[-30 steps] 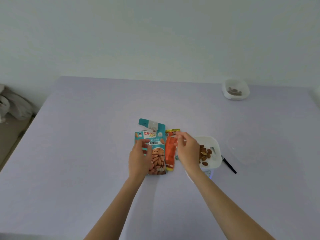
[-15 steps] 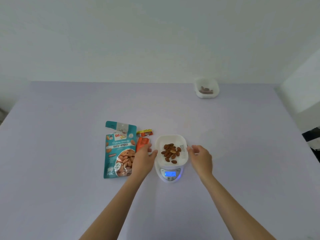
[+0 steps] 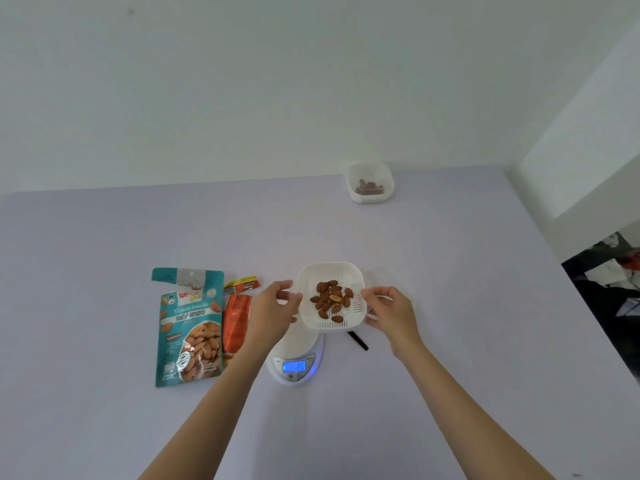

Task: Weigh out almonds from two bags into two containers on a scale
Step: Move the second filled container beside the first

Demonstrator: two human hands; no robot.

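Left hand (image 3: pixel 273 306) and right hand (image 3: pixel 391 310) just lifted the container (image 3: pixel 329 268) off the scale (image 3: pixel 298 344), gripping its sides; weighing looks done, next park it aside.

The container (image 3: pixel 330 266) is above the scale (image 3: pixel 294 367); the smaller bag (image 3: pixel 235 323), then the larger bag (image 3: pixel 188 327), lie left.

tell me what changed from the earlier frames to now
The left hand left the teal almond bag, the right hand the orange bag; both gripped the white slotted container of almonds by its sides and lifted it off the scale. Both bags and the far container stayed put.
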